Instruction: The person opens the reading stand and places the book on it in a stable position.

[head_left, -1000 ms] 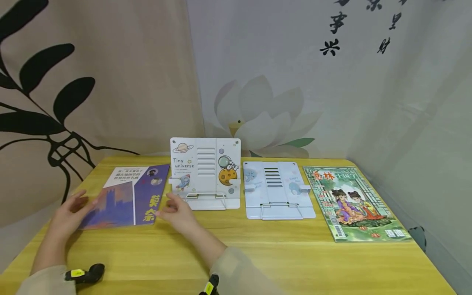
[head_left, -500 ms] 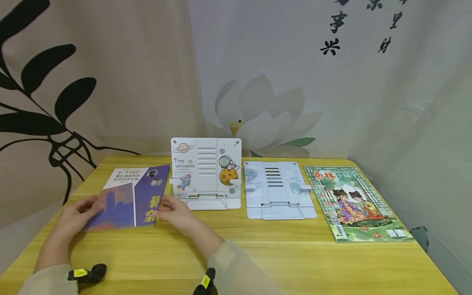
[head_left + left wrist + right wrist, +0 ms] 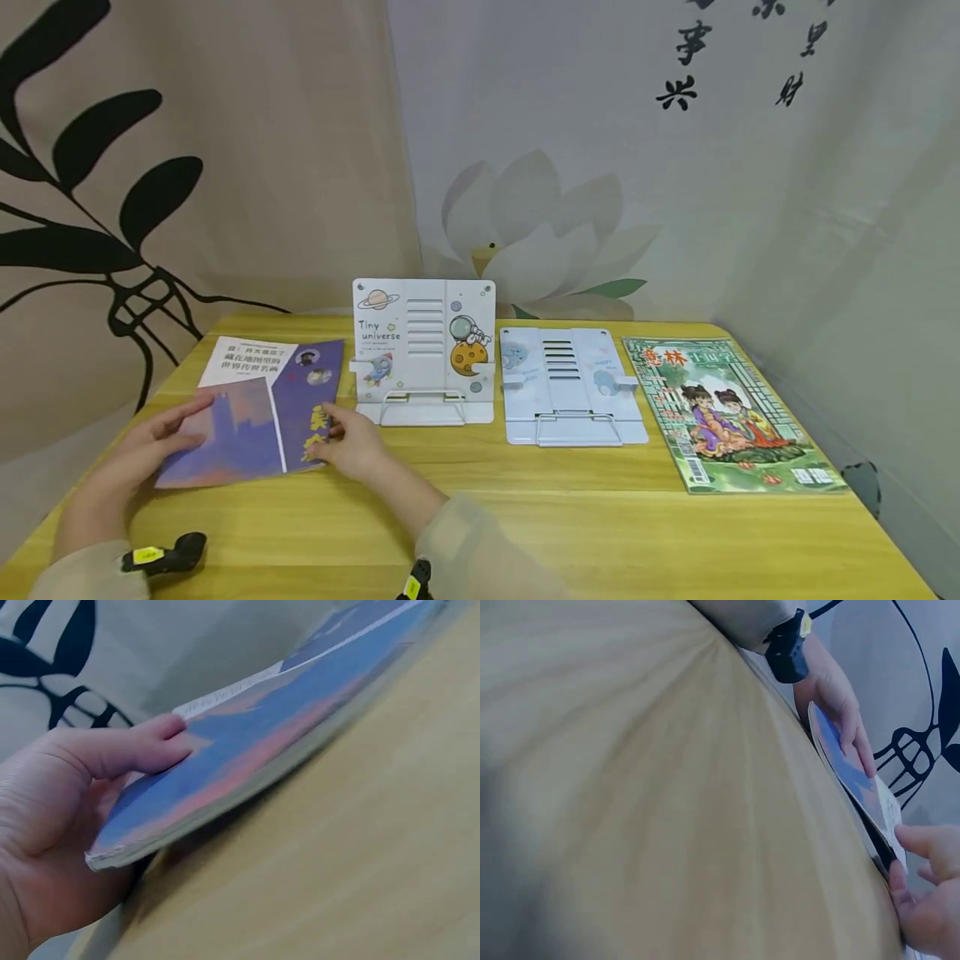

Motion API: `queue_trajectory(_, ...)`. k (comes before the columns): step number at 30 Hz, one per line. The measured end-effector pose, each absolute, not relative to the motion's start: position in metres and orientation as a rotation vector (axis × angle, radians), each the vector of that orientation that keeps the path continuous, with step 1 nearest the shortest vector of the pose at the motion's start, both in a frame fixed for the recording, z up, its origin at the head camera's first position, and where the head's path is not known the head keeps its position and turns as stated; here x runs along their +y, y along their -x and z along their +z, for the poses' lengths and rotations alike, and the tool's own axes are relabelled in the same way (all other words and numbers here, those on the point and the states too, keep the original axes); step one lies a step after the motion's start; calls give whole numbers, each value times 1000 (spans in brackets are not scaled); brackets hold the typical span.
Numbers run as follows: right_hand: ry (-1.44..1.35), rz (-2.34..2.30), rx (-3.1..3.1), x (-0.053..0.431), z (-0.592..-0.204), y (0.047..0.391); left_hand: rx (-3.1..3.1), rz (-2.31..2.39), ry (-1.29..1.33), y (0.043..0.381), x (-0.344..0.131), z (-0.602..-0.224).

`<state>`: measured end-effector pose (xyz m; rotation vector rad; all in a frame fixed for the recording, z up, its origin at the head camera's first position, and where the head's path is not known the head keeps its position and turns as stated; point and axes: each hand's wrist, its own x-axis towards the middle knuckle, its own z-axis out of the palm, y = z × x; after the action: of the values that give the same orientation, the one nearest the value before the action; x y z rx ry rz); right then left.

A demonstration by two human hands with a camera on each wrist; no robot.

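Note:
A purple paperback book [image 3: 240, 425] with yellow lettering and a white title panel is at the table's left side. My left hand [image 3: 142, 450] grips its left edge, the thumb lying on the cover and the other fingers under it, as the left wrist view shows for the book [image 3: 255, 742]. My right hand [image 3: 356, 446] pinches the right edge of the book near the yellow lettering. In the right wrist view, the right hand [image 3: 930, 900] has its thumb and fingers at the edge, and a dark gap runs beneath the book [image 3: 851, 780].
Right of the book stands a white book stand [image 3: 423, 342] with an astronaut picture. A second, pale blue book stand [image 3: 566, 367] leans lower beside it. A green magazine [image 3: 735, 417] lies at the right of the wooden table [image 3: 600, 533]. A printed curtain [image 3: 300, 167] hangs behind.
Both hands have closed on the book's sides. Its near edge has come up and toward me, and the book has turned slightly. The stands and magazine have stayed put.

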<state>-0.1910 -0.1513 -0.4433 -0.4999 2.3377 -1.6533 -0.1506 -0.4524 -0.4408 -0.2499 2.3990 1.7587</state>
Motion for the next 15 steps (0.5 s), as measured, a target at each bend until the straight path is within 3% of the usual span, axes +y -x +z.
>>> queue_trajectory(5,619,-1568,2477,-151,-443,186,2077,2058,46,141,-458,-441)
queue_trajectory(15,700,-1631,2397,-153,-446,187,1961,2140,-390,131,-465,-434)
